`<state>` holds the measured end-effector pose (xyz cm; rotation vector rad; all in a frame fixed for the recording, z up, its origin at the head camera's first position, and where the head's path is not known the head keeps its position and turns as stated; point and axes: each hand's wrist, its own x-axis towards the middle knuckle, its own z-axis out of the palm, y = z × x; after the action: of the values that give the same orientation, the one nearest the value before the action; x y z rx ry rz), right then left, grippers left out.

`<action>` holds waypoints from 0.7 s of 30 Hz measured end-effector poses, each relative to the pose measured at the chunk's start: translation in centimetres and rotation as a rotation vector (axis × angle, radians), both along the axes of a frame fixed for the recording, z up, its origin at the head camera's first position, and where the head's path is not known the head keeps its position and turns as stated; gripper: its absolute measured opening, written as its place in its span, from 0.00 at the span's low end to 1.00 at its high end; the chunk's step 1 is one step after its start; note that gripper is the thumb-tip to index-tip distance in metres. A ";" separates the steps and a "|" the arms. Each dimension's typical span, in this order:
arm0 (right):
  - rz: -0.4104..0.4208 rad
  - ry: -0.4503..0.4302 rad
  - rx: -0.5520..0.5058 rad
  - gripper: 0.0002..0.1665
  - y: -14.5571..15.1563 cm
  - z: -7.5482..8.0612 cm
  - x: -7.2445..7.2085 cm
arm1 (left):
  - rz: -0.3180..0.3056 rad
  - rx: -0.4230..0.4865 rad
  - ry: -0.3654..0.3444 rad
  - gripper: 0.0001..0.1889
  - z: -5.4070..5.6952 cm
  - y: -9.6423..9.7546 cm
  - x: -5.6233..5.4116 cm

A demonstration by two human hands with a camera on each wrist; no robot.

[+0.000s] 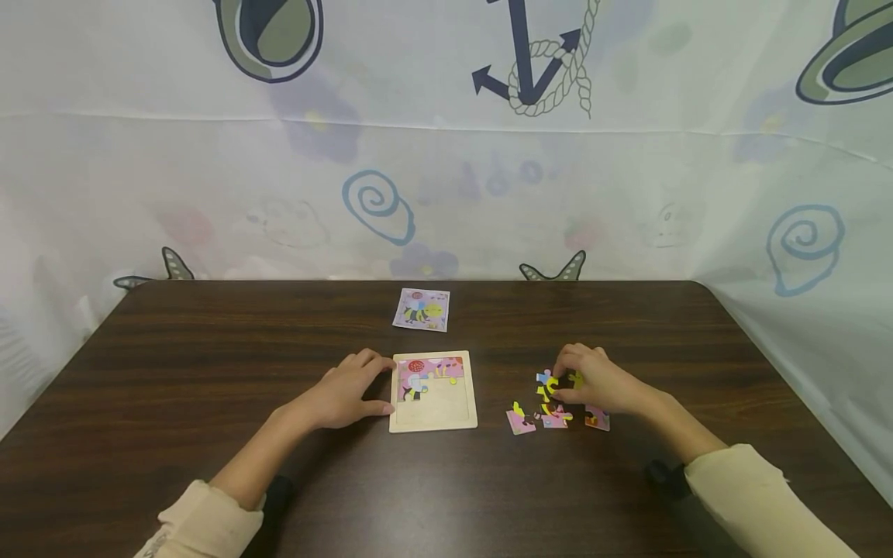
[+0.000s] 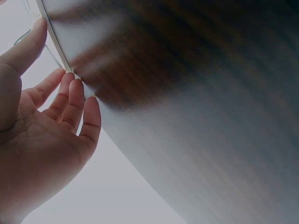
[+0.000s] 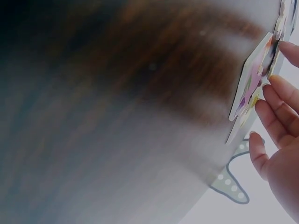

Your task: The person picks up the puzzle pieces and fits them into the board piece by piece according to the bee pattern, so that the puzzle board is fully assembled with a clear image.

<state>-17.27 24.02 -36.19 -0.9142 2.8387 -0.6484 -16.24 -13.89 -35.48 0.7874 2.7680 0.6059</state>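
In the head view, a square wooden puzzle tray (image 1: 438, 407) lies mid-table, with pink picture pieces (image 1: 441, 366) fitted along its top and left side. My left hand (image 1: 346, 390) rests against the tray's left edge, thumb near the lower corner and fingers higher up. To the right, my right hand (image 1: 591, 380) pinches a yellow-and-black puzzle piece (image 1: 548, 385) between thumb and index finger, at table level. Loose pieces lie around it, including a pink piece (image 1: 520, 420), another pink piece (image 1: 556, 418) and a corner piece (image 1: 597, 418). The right palm hides part of the pile.
A square picture card (image 1: 422, 310) of a bee lies behind the tray on the dark wooden table (image 1: 279, 325). A printed curtain (image 1: 446, 155) hangs behind the table's far edge and along its sides.
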 end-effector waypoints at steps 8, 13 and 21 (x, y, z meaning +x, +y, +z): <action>0.007 0.002 -0.015 0.09 0.1 0.3 0.0 | 0.009 0.000 -0.011 0.32 -0.1 0.0 -0.1; 0.008 0.012 -0.018 0.09 -0.1 0.8 -0.1 | 0.008 -0.002 -0.008 0.32 -0.1 0.0 -0.1; 0.013 0.000 -0.012 0.09 -1.1 1.7 -0.4 | 0.003 0.000 -0.003 0.32 0.0 0.0 -0.1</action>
<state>-17.70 22.89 -34.51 -0.9338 2.8300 -0.6648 -16.32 -13.91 -35.51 0.7816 2.7667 0.6069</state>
